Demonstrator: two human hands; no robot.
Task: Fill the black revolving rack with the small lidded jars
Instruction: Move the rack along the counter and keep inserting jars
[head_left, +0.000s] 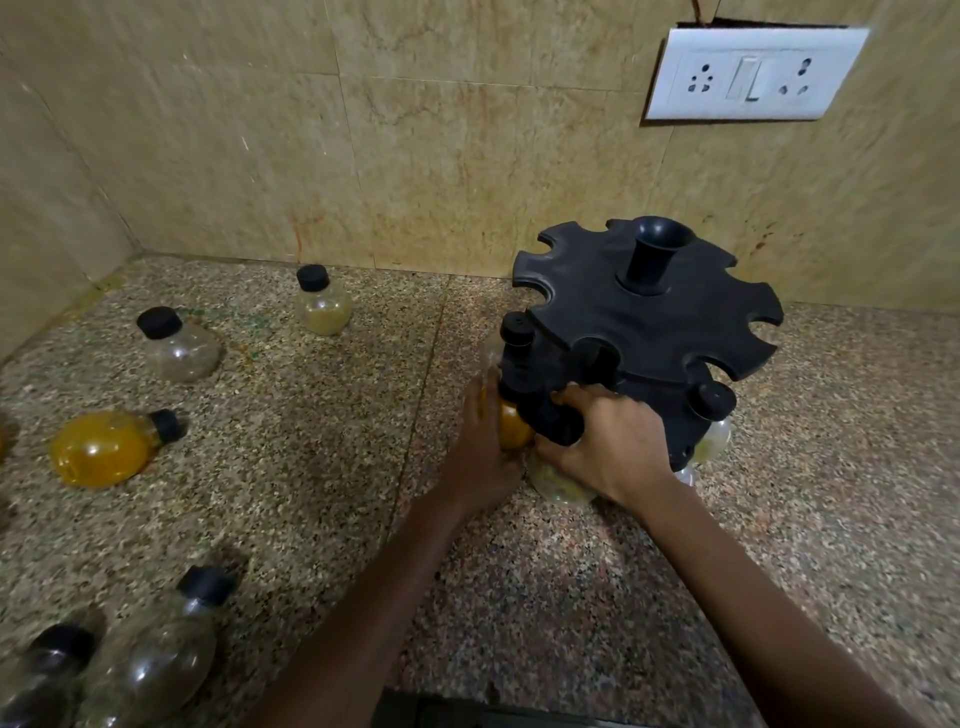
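The black revolving rack (649, 306) stands at the back right of the counter, its notched top tier bare. My left hand (480, 447) cups an orange-filled jar (511, 428) against the rack's lower tier. My right hand (608, 441) grips a black-capped jar at the lower tier, above a pale jar (558, 483) hanging there. Another capped jar (714, 421) hangs in the lower tier on the right. Loose jars lie on the left: an orange one on its side (104, 447), a clear one (179, 345), a pale-filled upright one (322, 304).
Two more clear jars with black caps (156, 649) lie at the near left corner. The speckled granite counter (571, 597) meets tiled walls at the back and left. A white socket plate (753, 73) sits on the back wall.
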